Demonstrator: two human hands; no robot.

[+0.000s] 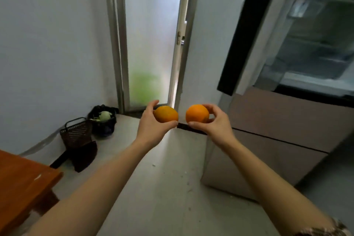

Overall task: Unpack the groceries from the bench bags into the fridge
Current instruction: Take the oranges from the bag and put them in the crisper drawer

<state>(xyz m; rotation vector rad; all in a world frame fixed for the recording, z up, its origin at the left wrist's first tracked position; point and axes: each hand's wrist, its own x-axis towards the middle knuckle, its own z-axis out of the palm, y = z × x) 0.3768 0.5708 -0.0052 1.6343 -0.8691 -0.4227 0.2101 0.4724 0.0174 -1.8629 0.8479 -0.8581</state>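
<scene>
Left hand (151, 122) and right hand (214, 120) each cupped an orange (165, 114) (197, 113); firm, round, likely roll-prone, best held around the middle.

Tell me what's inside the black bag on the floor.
A pale green vegetable, maybe cabbage, shows at the top of the black bag. Anything beneath it is hidden.

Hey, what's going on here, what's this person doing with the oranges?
A person is carrying two oranges, one in each hand. The left hand grips the left orange and the right hand grips the right orange, both held out in front at arm's length. The fridge stands open to the right, its shelves visible, so the fruit looks headed there. By the far wall, a dark basket and a black bag sit on the floor.
</scene>
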